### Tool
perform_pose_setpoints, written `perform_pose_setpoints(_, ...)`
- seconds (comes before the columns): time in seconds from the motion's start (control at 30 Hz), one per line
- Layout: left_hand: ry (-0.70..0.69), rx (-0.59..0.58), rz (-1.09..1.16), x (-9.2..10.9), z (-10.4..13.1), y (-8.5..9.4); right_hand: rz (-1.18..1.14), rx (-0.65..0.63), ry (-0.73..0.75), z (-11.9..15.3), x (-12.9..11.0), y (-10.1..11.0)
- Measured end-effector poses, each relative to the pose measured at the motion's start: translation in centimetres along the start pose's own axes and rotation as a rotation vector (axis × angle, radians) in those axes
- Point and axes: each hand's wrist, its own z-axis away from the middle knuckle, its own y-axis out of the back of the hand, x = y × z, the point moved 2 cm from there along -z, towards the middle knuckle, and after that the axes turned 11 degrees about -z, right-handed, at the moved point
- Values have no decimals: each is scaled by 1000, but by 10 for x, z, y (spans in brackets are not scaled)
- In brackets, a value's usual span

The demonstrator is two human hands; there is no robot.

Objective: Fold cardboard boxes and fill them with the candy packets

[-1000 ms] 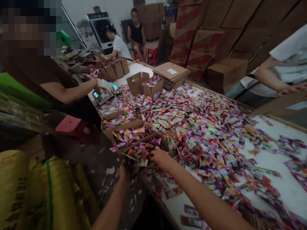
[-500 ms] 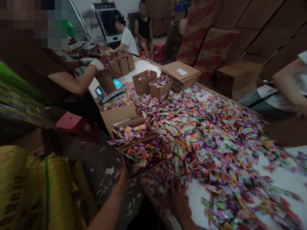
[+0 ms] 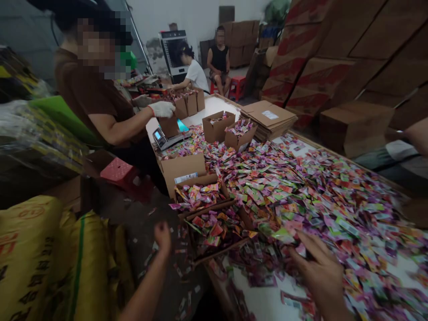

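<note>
My left hand [image 3: 162, 236] is raised off the near box, just left of it, with its fingers curled together; whether anything is in them is too small to tell. My right hand [image 3: 316, 263] reaches over the near part of the pile of small colourful packets [image 3: 267, 178], fingers apart around a few packets at its fingertips. Between the hands, an open carton [image 3: 220, 254] full of packets sits at the table edge. Directly behind it stands another filled carton [image 3: 182, 168] with its flap up.
A person in brown with a white glove [image 3: 162, 109] works at a scale [image 3: 167, 139] at the left. Two filled boxes [image 3: 217, 127] and flattened cartons [image 3: 267, 111] stand farther back. Yellow sacks [image 3: 96, 263] lie at lower left; a red stool [image 3: 117, 171] is behind them.
My left hand has let go of the near carton and moved off to its left. My right hand has moved right and forward onto the packets. The view has shifted left.
</note>
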Motion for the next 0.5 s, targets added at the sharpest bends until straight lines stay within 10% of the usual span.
perform_pose_setpoints(0.13,-494,162,-372,161,-131,22,69,-567,117,-26,-87,-79)
perform_pose_setpoints(0.23,-674,-29,-749,220,-187,8,156,-947,-10,-20,-98,-143)
perform_pose_setpoints(0.33,-820,-95,-761,189,-180,1,157,-914,-54,-16,-89,-150)
perform_pose_setpoints(0.5,-1142,-129,-682,89,-101,17,263,-783,-12,-19,-86,-124)
